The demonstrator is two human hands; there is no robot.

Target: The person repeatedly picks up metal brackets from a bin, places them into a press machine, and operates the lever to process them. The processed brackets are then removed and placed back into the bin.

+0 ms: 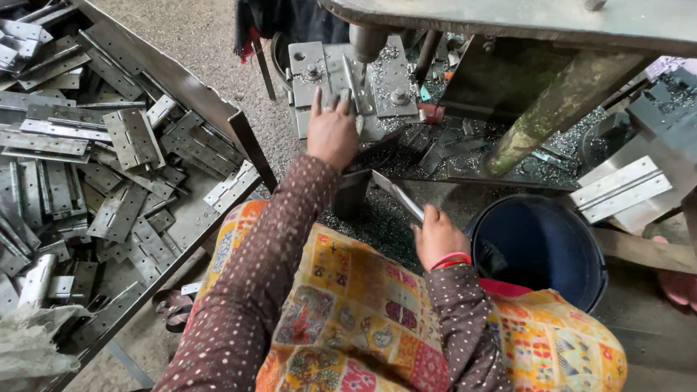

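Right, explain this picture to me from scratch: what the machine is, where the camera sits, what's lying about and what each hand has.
The camera sits on the person's head, looking down over their lap. Ahead stands a drill press, its bit above a metal plate strewn with shavings. The left hand rests on that plate, pressing a part below the bit. The right hand holds a flat metal hinge. To the left, a big tray is heaped with grey hinges. A dark blue bucket stands at right.
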